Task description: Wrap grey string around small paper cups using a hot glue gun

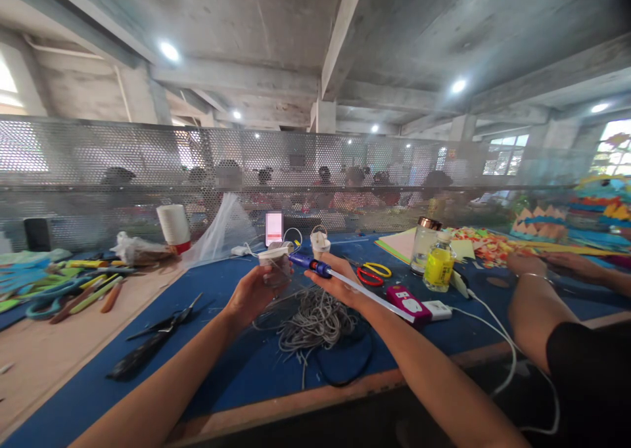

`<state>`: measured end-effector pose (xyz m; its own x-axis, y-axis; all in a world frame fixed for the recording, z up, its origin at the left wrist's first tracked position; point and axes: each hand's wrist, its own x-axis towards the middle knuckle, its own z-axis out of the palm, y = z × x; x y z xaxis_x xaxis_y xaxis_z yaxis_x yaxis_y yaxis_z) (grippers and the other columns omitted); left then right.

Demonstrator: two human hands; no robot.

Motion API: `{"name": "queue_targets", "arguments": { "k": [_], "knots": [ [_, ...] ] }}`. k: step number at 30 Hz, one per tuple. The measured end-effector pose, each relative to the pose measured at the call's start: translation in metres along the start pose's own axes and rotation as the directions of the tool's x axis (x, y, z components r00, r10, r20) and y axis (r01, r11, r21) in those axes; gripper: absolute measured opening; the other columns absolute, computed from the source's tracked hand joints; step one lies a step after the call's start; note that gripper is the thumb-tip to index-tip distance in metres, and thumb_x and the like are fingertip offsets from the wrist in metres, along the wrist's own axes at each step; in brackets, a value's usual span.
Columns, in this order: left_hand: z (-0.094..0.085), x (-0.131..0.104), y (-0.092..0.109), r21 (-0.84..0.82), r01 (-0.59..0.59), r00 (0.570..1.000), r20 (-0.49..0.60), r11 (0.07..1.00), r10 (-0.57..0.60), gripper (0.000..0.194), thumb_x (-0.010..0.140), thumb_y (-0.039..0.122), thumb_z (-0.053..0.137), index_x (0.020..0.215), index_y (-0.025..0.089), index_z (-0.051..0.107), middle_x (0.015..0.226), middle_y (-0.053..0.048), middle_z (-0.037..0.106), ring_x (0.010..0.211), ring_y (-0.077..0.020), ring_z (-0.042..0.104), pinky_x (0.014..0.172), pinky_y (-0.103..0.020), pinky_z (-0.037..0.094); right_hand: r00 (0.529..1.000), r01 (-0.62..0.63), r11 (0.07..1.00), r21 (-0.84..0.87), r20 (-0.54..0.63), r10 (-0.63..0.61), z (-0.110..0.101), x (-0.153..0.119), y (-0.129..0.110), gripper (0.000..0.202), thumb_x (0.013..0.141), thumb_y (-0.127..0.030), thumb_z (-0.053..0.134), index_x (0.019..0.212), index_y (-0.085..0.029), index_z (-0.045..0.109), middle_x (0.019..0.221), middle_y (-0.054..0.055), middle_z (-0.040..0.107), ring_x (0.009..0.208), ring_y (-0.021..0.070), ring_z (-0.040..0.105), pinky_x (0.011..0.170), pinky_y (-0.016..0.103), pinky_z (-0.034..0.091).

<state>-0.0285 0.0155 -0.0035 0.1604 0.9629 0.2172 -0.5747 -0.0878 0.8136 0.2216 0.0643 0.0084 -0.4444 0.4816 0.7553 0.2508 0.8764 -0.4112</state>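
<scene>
My left hand [254, 291] is wrapped round a small cup [275, 264] with a pale rim and a greyish lower side. In my right hand [338, 278] is a blue glue gun [309, 262], its nozzle close to the cup's rim. A long whitish glue stick [372, 295] sticks out of the gun's back end, over my right wrist. Below both hands lies a loose heap of grey cord [317, 323] on the blue table mat [231, 369]. Just behind the right hand stands a small white cup with a handle [320, 242].
Black-handled pliers [158, 343] lie to the left; red-and-yellow scissors [373, 274], a purple box [408, 302], a yellow-liquid bottle [438, 264] and a glass jar [422, 247] are to the right. A phone [274, 228] stands behind. Another person's arm [532, 310] reaches in at right.
</scene>
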Motion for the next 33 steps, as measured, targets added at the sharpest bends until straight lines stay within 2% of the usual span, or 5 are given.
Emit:
{"name": "queue_targets", "arguments": {
  "k": [21,24,28,30,33],
  "knots": [
    [-0.001,0.002,-0.002,0.023,0.0,0.999,-0.047,1.0,0.001,0.03,0.084,0.025,0.07,0.112,0.014,0.075,0.107,-0.013,0.079,0.101,-0.0246,0.072,0.094,-0.038,0.054,0.999,0.016,0.999,0.028,0.035,-0.017,-0.002,0.002,-0.01,0.035,0.097,-0.048,0.067,0.077,-0.021,0.056,0.078,-0.002,0.053,0.073,0.0132,0.052,0.07,0.025,0.04],
    [-0.003,0.003,-0.004,0.036,0.004,0.999,-0.054,0.999,-0.002,0.026,0.084,0.026,0.07,0.106,0.014,0.075,0.101,-0.011,0.078,0.094,-0.0226,0.071,0.093,-0.038,0.055,0.999,0.011,1.0,0.024,0.038,-0.012,-0.002,0.002,-0.012,0.038,0.096,-0.049,0.067,0.075,-0.021,0.055,0.077,-0.002,0.052,0.07,0.0126,0.05,0.067,0.025,0.039],
    [-0.007,0.006,-0.007,0.013,0.017,1.0,-0.022,1.0,-0.016,0.012,0.084,0.024,0.07,0.092,0.015,0.073,0.079,-0.005,0.072,0.077,-0.018,0.067,0.092,-0.037,0.055,0.999,0.02,0.998,0.056,0.038,-0.022,-0.001,0.002,-0.018,0.039,0.096,-0.051,0.068,0.074,-0.02,0.059,0.076,-0.001,0.056,0.069,0.013,0.05,0.066,0.026,0.04],
    [-0.008,0.007,-0.007,0.005,0.015,1.0,-0.015,1.0,-0.015,0.012,0.085,0.024,0.07,0.092,0.016,0.073,0.077,-0.005,0.072,0.077,-0.0185,0.068,0.091,-0.036,0.055,0.999,-0.009,0.995,0.099,0.04,0.005,0.0,0.001,-0.02,0.038,0.095,-0.052,0.068,0.076,-0.019,0.063,0.076,0.0,0.06,0.07,0.0141,0.053,0.066,0.026,0.043],
    [-0.006,0.006,-0.004,0.005,0.005,0.999,-0.037,1.0,-0.005,0.025,0.084,0.025,0.069,0.107,0.015,0.074,0.093,-0.009,0.078,0.093,-0.0229,0.072,0.094,-0.037,0.056,0.992,-0.123,0.963,0.24,0.022,0.122,0.003,0.0,-0.017,0.039,0.093,-0.055,0.069,0.085,-0.018,0.07,0.08,0.003,0.07,0.073,0.0171,0.062,0.067,0.027,0.049]
  ]
}}
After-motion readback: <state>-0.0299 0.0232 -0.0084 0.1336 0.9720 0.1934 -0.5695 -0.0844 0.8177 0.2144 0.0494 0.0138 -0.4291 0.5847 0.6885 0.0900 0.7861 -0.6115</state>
